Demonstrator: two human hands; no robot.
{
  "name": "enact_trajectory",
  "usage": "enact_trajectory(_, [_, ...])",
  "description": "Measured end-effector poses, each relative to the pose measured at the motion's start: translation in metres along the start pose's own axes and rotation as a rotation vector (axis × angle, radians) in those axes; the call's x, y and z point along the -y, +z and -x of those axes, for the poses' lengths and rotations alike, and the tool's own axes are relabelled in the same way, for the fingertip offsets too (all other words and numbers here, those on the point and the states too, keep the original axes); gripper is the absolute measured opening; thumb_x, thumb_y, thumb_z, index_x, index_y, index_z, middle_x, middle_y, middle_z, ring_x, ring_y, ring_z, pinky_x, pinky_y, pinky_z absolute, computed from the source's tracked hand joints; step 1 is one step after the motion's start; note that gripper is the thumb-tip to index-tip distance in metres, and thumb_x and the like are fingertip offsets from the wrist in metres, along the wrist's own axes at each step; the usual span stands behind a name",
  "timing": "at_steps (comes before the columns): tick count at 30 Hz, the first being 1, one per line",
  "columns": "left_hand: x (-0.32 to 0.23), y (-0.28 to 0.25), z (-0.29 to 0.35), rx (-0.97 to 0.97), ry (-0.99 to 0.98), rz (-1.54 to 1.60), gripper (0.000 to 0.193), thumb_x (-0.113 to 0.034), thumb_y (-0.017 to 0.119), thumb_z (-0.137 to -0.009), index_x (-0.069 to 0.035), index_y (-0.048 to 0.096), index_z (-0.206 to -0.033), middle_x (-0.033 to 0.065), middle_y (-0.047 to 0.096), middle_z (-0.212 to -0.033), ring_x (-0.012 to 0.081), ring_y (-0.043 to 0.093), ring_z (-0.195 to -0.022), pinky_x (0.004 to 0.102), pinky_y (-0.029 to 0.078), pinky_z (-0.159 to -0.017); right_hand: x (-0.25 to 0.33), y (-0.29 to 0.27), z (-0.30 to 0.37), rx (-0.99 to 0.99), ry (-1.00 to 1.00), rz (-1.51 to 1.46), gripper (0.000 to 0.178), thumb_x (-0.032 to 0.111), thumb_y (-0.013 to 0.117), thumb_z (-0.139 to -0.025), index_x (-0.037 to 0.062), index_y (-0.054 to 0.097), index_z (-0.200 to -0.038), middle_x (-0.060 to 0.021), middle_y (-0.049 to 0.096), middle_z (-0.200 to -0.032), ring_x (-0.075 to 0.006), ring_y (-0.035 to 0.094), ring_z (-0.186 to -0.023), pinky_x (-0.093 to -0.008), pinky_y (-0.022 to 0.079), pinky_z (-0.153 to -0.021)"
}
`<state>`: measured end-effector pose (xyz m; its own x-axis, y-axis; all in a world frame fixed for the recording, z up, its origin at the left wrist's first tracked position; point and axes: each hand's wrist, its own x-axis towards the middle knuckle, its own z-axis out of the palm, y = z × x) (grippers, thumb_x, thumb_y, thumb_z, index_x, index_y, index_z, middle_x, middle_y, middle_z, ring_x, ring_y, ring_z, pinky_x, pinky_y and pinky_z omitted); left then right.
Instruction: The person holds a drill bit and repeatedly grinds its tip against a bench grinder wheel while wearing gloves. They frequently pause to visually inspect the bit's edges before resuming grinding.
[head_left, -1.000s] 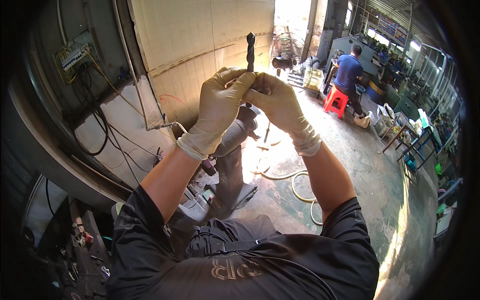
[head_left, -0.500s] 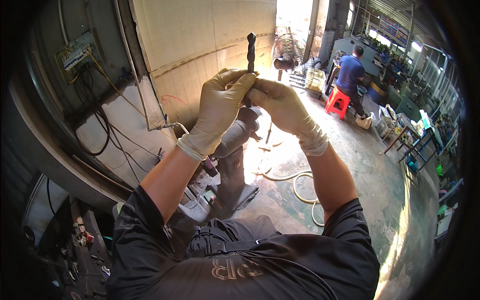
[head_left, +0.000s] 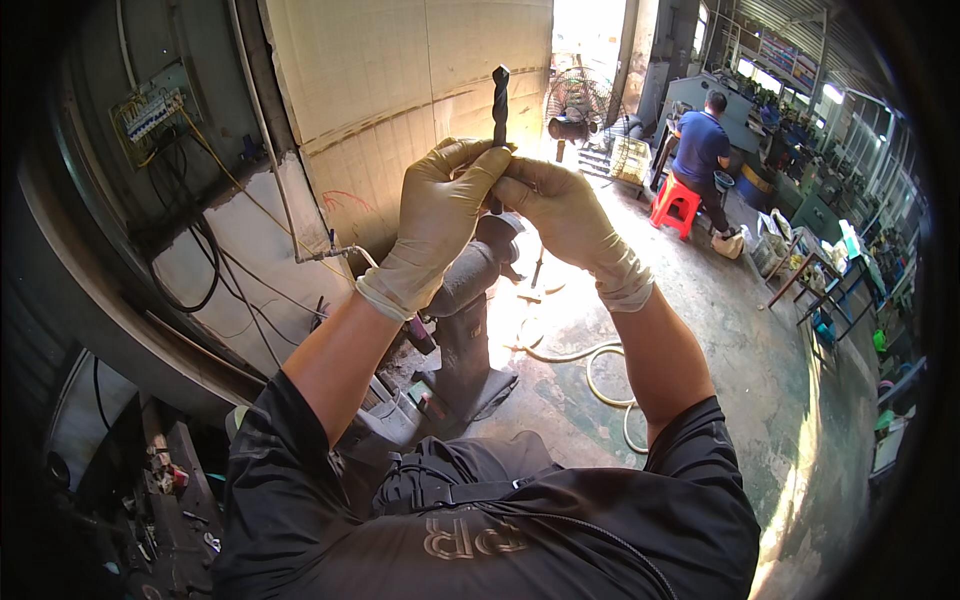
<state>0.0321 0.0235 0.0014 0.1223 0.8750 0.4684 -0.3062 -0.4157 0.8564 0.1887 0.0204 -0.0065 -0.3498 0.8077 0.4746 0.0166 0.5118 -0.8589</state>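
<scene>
My left hand [head_left: 440, 215] and my right hand [head_left: 560, 215], both in pale rubber gloves, meet in front of me at chest height. Together they grip the shank of a dark twist drill bit [head_left: 499, 95], which stands upright with its fluted tip pointing up above my fingers. Directly below the hands stands a grey bench grinder on a pedestal [head_left: 465, 320].
A cardboard-clad wall [head_left: 400, 90] rises behind the grinder, with a breaker box [head_left: 150, 110] and loose cables to the left. A pale hose [head_left: 590, 360] coils on the concrete floor. A person in blue [head_left: 700, 155] sits on a red stool [head_left: 675, 200] at the back right.
Both hands hold the bit in nearly the same place; the fingers have shifted slightly on the shank and the bit stays upright.
</scene>
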Motion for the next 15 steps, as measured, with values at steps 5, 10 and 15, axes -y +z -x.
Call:
enact_trajectory(5, [-0.0002,-0.0017,-0.0005,0.002,-0.003,0.003,0.017,-0.012,0.066,-0.092,0.002,0.07,-0.102,0.004,0.062,-0.077,0.011,0.056,-0.066,0.0301,0.057,-0.058,0.0022,0.0019,-0.001,-0.011,0.007,0.026,0.035,0.019,0.056,-0.097,-0.0064,0.06,-0.122,-0.0124,0.07,-0.105,-0.016,0.065,-0.098,-0.0288,0.051,-0.089])
enact_trajectory(10, [-0.0014,-0.0025,0.0,-0.006,0.015,-0.023,0.017,-0.012,0.066,-0.092,0.001,0.07,-0.101,0.0032,0.062,-0.077,0.0098,0.055,-0.066,0.028,0.056,-0.059,0.0026,0.0029,-0.0022,-0.008,0.014,0.026,0.035,0.018,0.056,-0.097,-0.0063,0.06,-0.122,-0.0124,0.07,-0.105,-0.0159,0.065,-0.098,-0.0288,0.051,-0.089])
enact_trajectory(15, [-0.004,-0.0023,0.0014,-0.018,0.024,-0.049,0.016,-0.012,0.066,-0.092,0.001,0.071,-0.101,0.0026,0.062,-0.077,0.0087,0.056,-0.068,0.0262,0.056,-0.06,0.0032,0.0048,-0.0025,-0.015,0.014,0.012,0.034,0.018,0.056,-0.097,-0.0062,0.06,-0.122,-0.0124,0.07,-0.105,-0.0159,0.065,-0.098,-0.0287,0.051,-0.089])
